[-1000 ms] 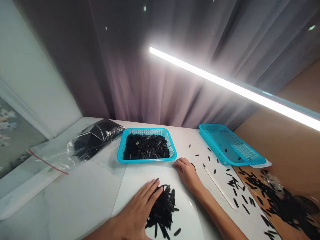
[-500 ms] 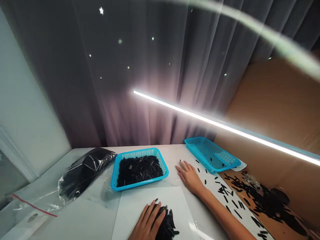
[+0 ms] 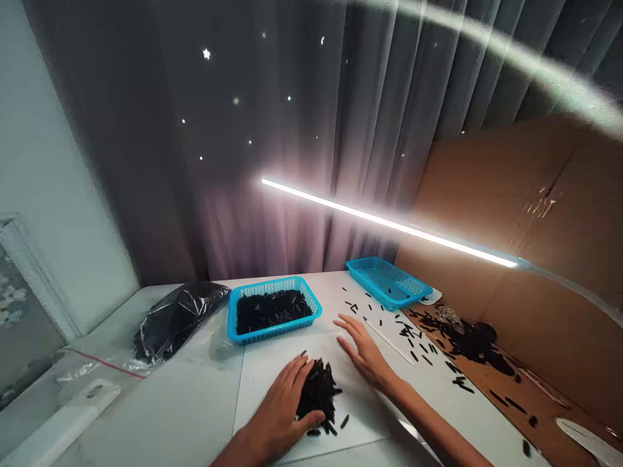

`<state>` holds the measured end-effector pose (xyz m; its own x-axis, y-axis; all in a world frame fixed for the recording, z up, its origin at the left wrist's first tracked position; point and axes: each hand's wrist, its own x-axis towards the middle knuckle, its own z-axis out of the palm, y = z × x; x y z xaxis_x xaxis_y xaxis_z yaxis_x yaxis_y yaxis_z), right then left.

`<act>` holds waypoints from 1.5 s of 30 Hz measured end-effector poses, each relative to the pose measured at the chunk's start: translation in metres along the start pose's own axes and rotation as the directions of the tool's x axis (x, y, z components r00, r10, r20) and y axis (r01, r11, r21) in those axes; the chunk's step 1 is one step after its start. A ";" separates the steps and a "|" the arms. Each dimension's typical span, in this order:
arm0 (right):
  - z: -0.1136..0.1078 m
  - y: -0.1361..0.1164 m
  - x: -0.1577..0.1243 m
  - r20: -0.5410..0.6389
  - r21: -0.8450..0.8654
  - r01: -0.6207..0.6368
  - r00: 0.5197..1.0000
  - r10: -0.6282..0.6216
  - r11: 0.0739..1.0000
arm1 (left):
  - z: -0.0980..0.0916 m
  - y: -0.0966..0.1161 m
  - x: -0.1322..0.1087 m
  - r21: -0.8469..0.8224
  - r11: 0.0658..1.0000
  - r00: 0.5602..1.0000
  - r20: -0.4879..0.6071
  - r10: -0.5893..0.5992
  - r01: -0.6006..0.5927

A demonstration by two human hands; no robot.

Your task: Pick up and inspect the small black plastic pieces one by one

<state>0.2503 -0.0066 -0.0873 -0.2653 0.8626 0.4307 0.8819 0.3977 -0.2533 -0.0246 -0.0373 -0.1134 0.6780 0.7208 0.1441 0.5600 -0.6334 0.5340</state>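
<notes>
A pile of small black strips [image 3: 318, 392] lies on a white sheet [image 3: 257, 395] in front of me. My left hand [image 3: 287, 402] rests along the pile's left side, fingers extended and thumb apart at its near edge. To the right of the pile, my right hand [image 3: 363, 353] is stretched out low over the table with its fingers spread and nothing in them. Behind the sheet stands a blue basket [image 3: 253, 336] filled with more black strips.
A second blue basket [image 3: 389, 298] at the back right holds a few strips. Loose strips [image 3: 411, 340] scatter across the right side. A clear bag of black material [image 3: 178, 318] lies left. A lit tube lamp [image 3: 389, 224] slants above the table; a dark curtain [image 3: 272, 220] hangs behind.
The view has shifted, showing more of the table's right side. My right hand has come nearer the pile. My left hand has slid off its top to the left side, leaving more strips visible.
</notes>
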 end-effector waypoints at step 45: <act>0.041 -0.088 0.023 0.271 0.870 -0.323 0.944 0.186 0.373 | -0.024 0.008 0.002 -0.545 0.838 0.829 -0.449 -0.334 0.042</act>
<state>0.1510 -0.0093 -0.0904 -0.1920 0.9734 0.1249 0.0760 0.1416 -0.9870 -0.0304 -0.0342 -0.0890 0.1608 0.9352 0.3156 0.2380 -0.3470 0.9071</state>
